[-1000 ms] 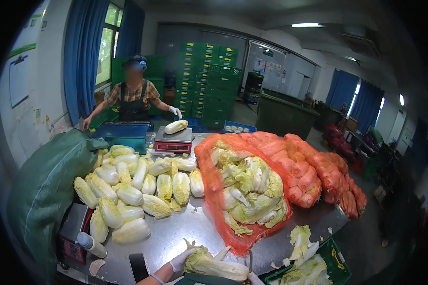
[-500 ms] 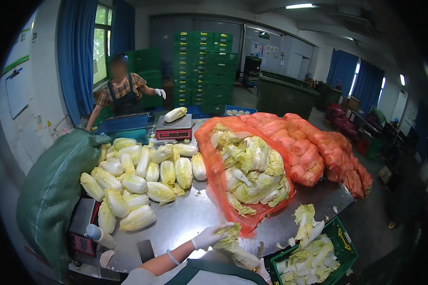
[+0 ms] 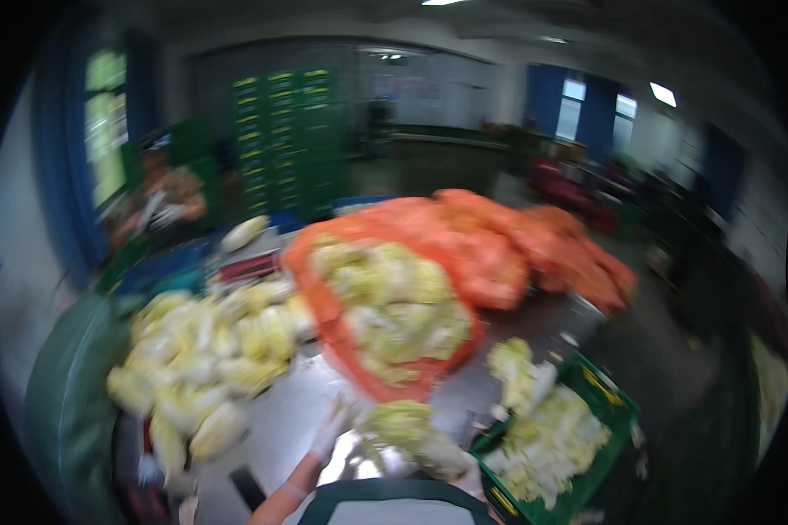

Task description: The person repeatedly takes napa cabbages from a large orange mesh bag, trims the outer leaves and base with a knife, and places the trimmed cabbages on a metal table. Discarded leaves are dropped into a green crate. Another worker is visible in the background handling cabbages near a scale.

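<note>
Blur is softening the whole view. The person's gloved left hand [image 3: 328, 433] is showing just left of a napa cabbage [image 3: 411, 437], its fingers pointing away from the body, loosely spread and gripping nothing. The cabbage is lying at the near side of the steel table [image 3: 293, 411], in front of the apron, its leafy end facing left and away and its white base facing right. The right hand [image 3: 471, 481] is showing as a pale smear beside that base; whether its fingers are closing around it, one cannot tell. To the right, a green plastic crate [image 3: 620, 418] is holding loose cabbage leaves [image 3: 552, 451], with more leaves [image 3: 518, 372] lying by its far corner. Beyond the hands, an open orange mesh sack [image 3: 318, 317] is spilling into view its heap of leafy cabbages [image 3: 398, 302], and full orange sacks [image 3: 481, 254] are lying behind it. A pile of pale cabbage heads [image 3: 206, 350] is covering the table's left part, next to a bulging green sack [image 3: 74, 402]. Farther off, a single cabbage head [image 3: 245, 233] is resting on a red-fronted scale [image 3: 249, 269], and a co-worker [image 3: 162, 203] is standing at far left.
</note>
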Action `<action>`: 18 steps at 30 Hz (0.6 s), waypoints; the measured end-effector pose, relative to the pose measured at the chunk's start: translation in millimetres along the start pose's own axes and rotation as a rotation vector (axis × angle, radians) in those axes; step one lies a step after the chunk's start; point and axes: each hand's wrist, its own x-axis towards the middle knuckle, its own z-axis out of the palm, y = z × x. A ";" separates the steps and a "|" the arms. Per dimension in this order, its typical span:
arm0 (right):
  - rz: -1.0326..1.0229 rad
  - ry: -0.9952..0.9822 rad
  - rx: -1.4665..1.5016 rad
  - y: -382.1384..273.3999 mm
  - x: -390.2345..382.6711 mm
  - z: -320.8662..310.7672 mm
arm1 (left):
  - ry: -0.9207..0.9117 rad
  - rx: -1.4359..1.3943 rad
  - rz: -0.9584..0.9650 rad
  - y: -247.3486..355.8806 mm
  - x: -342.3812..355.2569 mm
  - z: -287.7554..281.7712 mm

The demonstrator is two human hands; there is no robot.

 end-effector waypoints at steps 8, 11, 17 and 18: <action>0.302 0.340 1.530 12.7 61.6 1.5 | 0.004 0.331 -0.207 -68.3 29.4 -57.0; -0.035 1.051 1.186 -99.1 61.8 -64.0 | -0.037 0.294 -0.257 -75.0 45.2 -51.0; -1.204 1.203 0.839 -320.4 -23.1 -362.5 | -0.143 0.210 -0.374 -108.0 49.8 -2.9; -1.213 1.284 0.829 -346.3 -14.3 -396.2 | -0.106 0.170 -0.365 -98.6 50.0 -13.4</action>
